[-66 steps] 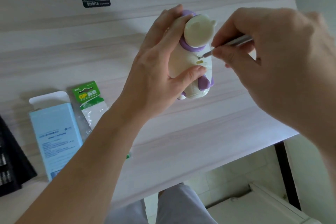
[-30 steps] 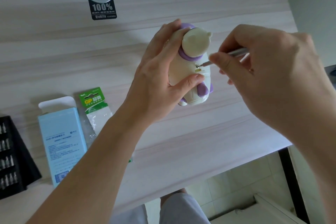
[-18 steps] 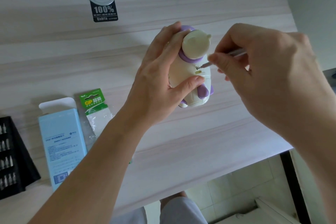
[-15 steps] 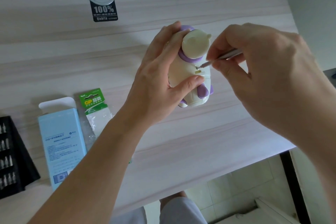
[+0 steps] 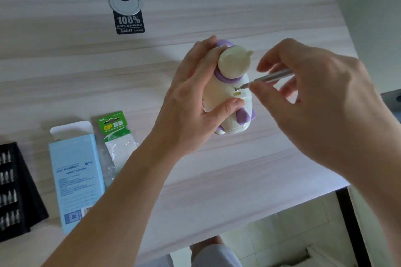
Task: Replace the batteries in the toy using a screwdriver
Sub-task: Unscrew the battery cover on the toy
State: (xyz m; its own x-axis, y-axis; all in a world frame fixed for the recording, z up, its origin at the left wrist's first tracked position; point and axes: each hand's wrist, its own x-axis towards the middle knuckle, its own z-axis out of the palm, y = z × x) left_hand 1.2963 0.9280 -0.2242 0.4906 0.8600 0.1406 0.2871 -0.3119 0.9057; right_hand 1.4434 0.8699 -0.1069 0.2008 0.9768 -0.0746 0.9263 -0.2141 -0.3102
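A cream and purple animal toy (image 5: 230,91) stands on the pale wooden table (image 5: 86,76), its back panel facing me. My left hand (image 5: 195,102) grips the toy's body, thumb pressed across the panel. My right hand (image 5: 321,102) pinches a slim silver screwdriver (image 5: 269,77) between thumb and fingers. Its tip sits in a small screw hole just above a yellow slot on the toy's back. A green GP battery pack (image 5: 115,134) lies to the left on the table.
A light blue box (image 5: 74,175) lies beside the battery pack. A black case of screwdriver bits (image 5: 13,188) sits at the left edge. A round cable grommet (image 5: 125,1) with a black sticker is at the back. The table's front edge runs close below my arms.
The fingers of my right hand have shifted round the screwdriver shaft while its tip stayed in the screw hole. My left hand kept its grip on the toy.
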